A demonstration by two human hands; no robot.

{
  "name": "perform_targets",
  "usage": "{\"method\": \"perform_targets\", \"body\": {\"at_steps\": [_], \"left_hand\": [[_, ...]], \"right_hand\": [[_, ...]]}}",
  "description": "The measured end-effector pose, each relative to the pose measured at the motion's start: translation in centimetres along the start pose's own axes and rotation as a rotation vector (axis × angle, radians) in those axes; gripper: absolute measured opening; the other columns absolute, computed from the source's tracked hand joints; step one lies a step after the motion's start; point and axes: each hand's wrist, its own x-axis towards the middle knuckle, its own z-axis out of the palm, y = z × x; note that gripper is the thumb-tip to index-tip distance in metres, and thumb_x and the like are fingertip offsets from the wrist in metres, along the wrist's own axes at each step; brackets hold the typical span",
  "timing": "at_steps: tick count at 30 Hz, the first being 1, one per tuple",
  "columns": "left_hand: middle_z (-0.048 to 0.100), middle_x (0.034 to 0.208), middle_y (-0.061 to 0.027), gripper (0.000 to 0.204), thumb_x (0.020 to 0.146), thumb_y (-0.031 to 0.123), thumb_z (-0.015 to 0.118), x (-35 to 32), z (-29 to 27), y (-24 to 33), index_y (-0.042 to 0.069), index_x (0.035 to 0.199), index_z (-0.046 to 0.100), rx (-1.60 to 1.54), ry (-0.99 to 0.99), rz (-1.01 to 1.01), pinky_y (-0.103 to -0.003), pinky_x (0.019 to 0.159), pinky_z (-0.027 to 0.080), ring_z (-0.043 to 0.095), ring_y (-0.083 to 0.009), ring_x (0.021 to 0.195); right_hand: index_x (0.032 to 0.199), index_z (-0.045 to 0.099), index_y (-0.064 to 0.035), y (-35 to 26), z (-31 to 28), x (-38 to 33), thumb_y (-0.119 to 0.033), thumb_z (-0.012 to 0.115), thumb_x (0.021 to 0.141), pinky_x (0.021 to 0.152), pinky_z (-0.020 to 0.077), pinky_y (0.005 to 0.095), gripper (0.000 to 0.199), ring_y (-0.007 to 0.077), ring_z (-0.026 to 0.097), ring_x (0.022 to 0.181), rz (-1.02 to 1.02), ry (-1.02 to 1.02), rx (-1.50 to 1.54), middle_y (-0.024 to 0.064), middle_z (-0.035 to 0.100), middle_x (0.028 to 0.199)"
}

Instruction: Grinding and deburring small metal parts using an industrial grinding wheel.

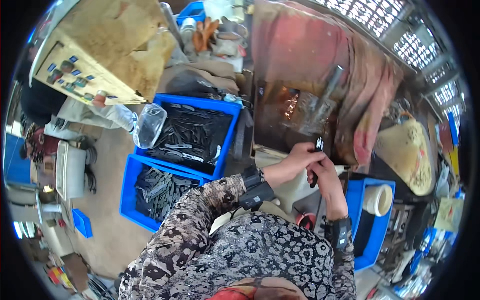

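Note:
Both my hands are together in front of me, at the near edge of a dark, wet-looking work box (272, 132). My left hand (290, 164) is closed, its fingertips at the upper part of a slim black strip (319, 144) with a shiny spot near its tip. Just below, my right hand (330, 181) wraps round the same strip, whose lower end shows under the fingers. The middle of the strip is hidden by my fingers. Inside the box, beyond my hands, a grey metal rod (330, 85) slants upward.
Two blue bins (235, 127) (125, 200) at left hold many dark flat strips; a clear plastic tub (150, 126) sits on one edge. A pink cloth (305, 40) drapes the box. At right, a blue crate (370, 250) carries a whitish bucket (377, 200). A control cabinet (125, 45) stands far left.

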Motion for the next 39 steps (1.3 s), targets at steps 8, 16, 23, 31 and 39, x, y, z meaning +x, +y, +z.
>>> {"method": "perform_targets", "body": {"at_steps": [8,16,23,31,39], "left_hand": [[0.067,0.083,-0.0098,0.02,0.09,0.022,0.063,2.9,-1.4,4.6,0.002,0.091,0.061,-0.021,0.286,0.208,-0.031,0.07,0.053,0.065,-0.0164,0.079],[0.067,0.104,-0.0093,0.025,0.092,0.023,0.062,3.3,-0.7,3.6,0.003,0.106,0.061,0.133,0.034,-0.034,-0.029,0.088,0.048,0.063,-0.0172,0.095],[0.067,0.105,-0.0101,0.03,0.093,0.017,0.059,2.0,-2.5,5.5,-0.001,0.118,0.059,0.368,-0.061,-0.143,-0.029,0.086,0.05,0.064,-0.0171,0.094],[0.067,0.101,-0.0089,0.019,0.094,0.004,0.054,0.1,-12.0,6.5,-0.002,0.108,0.063,0.868,0.392,0.524,-0.026,0.085,0.049,0.063,-0.0142,0.091],[0.066,0.105,-0.0093,0.018,0.093,0.001,0.052,-1.4,-14.2,6.0,-0.003,0.108,0.063,1.106,0.531,0.737,-0.029,0.092,0.046,0.061,-0.0159,0.097]], "right_hand": [[0.115,0.052,-0.0006,-1.5,1.4,2.7,-0.011,0.062,0.087,0.057,0.048,0.0277,0.032,0.015,0.061,0.066,-0.571,0.296,-0.46,0.0097,0.063,0.079],[0.118,0.056,-0.0005,-0.1,-1.4,0.6,-0.009,0.06,0.086,0.069,0.0508,0.0359,0.033,0.0252,0.066,0.081,-0.635,0.51,-0.673,0.0205,0.064,0.086],[0.111,0.06,0.0028,0.0,-11.1,-6.9,-0.019,0.052,0.089,0.053,0.0503,0.0344,0.032,0.0273,0.065,0.064,-0.089,0.458,-0.661,0.0197,0.063,0.081],[0.086,0.064,0.0042,11.0,-21.0,-9.0,-0.013,0.049,0.08,0.057,0.0532,0.0438,0.024,0.0357,0.066,0.067,0.842,0.457,-0.885,0.0192,0.067,0.086],[0.082,0.07,-0.0011,16.2,-21.6,-7.7,-0.013,0.05,0.08,0.064,0.0539,0.0424,0.023,0.0321,0.069,0.077,0.739,0.505,-1.161,0.0187,0.068,0.087]]}}
